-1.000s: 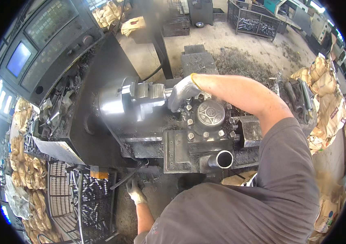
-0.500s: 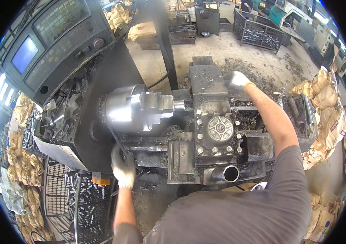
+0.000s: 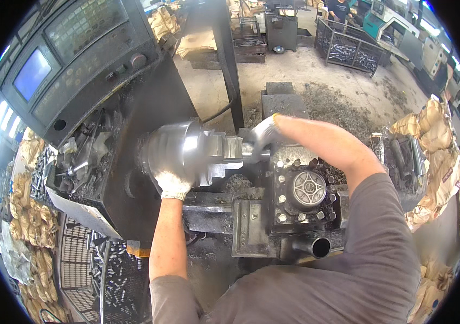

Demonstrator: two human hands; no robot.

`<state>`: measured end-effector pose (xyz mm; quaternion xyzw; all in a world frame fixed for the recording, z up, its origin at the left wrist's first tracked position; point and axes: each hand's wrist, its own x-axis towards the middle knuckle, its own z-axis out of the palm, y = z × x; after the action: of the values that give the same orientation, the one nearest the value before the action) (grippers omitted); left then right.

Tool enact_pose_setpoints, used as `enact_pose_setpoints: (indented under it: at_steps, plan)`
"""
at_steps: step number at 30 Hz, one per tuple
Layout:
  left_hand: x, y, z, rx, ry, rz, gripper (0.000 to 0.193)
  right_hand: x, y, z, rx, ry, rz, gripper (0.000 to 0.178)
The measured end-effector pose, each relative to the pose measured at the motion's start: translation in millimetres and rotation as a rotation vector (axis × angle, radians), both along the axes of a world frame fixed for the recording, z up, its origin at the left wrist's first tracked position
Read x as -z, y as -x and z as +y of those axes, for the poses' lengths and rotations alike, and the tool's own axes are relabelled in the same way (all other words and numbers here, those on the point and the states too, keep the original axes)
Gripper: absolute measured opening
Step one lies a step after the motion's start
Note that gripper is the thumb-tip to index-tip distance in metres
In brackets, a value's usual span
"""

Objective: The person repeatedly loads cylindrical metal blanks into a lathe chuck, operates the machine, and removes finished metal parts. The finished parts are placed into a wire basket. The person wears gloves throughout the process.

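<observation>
A lathe chuck (image 3: 191, 141) with stepped metal jaws (image 3: 224, 147) sits in front of me. My left hand (image 3: 173, 184), in a white knit glove, is against the chuck's near lower edge; its fingers are smeared, and whether they grip anything cannot be told. My right hand (image 3: 264, 133), gloved too, reaches across to the short round metal workpiece (image 3: 248, 148) sticking out of the jaws. Its blurred fingers hang over the workpiece's right end, and their grip is unclear. Just right of it stands the square tool post (image 3: 300, 189) with a round embossed cap and several bolts.
At the left rises a control panel (image 3: 73, 59) with a lit screen, above a tray of metal pieces (image 3: 87, 146). A mesh bin of small parts (image 3: 114, 275) stands below. Brown paper sacks (image 3: 435, 146) pile up at the right. A person (image 3: 340, 9) is in the far background.
My left hand has risen from below the chuck to its near edge. My right hand has swung left from behind the tool post to the workpiece. The view has shifted slightly.
</observation>
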<state>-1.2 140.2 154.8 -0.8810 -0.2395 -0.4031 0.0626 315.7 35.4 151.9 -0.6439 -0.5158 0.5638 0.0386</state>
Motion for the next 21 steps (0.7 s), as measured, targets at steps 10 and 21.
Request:
enact_pose_setpoints:
  at_steps: [10, 21]
  plan:
    - [1, 5, 2, -0.001, -0.042, 0.042, 0.064, -11, -39, -100, -0.061, -0.324, -0.808, 0.061]
    - [-3, 8, 7, 0.057, -0.096, -0.040, 0.065, -131, 45, -219, 0.849, -1.242, -0.823, 0.083]
